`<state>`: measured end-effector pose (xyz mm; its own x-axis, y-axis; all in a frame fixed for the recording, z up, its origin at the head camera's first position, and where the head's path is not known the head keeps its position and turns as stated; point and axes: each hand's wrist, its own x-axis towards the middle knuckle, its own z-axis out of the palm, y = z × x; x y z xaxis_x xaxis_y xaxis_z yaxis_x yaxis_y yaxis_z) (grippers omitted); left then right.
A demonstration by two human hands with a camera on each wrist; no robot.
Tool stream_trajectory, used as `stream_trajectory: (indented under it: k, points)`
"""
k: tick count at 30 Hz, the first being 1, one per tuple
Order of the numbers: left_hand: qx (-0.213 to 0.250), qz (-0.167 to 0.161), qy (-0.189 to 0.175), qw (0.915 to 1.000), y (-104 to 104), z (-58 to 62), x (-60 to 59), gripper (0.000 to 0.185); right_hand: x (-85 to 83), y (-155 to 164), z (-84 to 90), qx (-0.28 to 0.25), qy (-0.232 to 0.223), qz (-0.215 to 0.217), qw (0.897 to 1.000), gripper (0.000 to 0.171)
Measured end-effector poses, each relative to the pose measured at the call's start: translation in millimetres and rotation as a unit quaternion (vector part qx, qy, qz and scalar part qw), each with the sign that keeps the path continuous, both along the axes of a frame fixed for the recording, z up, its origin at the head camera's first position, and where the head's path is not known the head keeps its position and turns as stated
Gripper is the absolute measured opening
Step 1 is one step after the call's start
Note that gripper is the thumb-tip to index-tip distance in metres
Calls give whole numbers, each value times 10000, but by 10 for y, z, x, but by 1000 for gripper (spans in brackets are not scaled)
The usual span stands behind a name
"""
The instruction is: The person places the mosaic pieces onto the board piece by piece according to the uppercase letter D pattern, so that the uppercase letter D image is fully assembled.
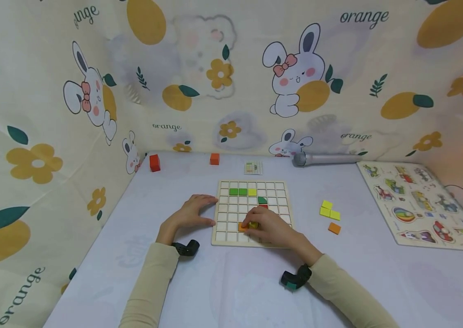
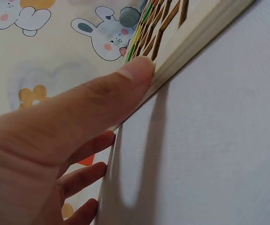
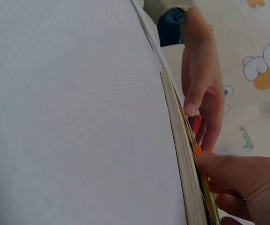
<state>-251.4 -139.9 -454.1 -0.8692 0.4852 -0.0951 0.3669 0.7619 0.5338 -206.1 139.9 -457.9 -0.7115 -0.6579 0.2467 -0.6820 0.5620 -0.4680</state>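
Right hand (image 1: 270, 228) pinching yellow tile (image 1: 253, 225) over near row of grid board (image 1: 252, 214), orange tile (image 1: 241, 226) touching at its left; left hand (image 1: 192, 212) lying flat-fingered, bracing board's left edge.

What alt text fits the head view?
A person's right hand pinches a small yellow tile over a square wooden grid board on a white table, while the left hand steadies the board's left edge. Loose yellow and orange tiles lie to the right.

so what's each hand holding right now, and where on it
The right hand pinches a small yellow piece on the grid board, grip point hidden. The left hand holds nothing, resting on the board's left edge.
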Motion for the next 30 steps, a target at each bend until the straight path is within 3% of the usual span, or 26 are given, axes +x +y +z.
stream_trajectory:
  k: [11, 18, 23, 30]
  points:
    - [-9, -62, 27, 10000, -1, 23, 7, 72, -21, -24, -4, -25, 247, -33, 9997, 13]
    - [35, -50, -1, 10000, -7, 22, 8, 72, -17, -3, 35, -34, 51, -128, 9999, 14]
    - [54, -74, 33, 10000, -9, 9, 2, 72, 20, 135, 104, -118, -126, -430, 9989, 17]
    - [-10, -85, 35, 10000, 0, 30, 10, 72, 62, 442, 219, -135, -46, -694, 9975, 17]
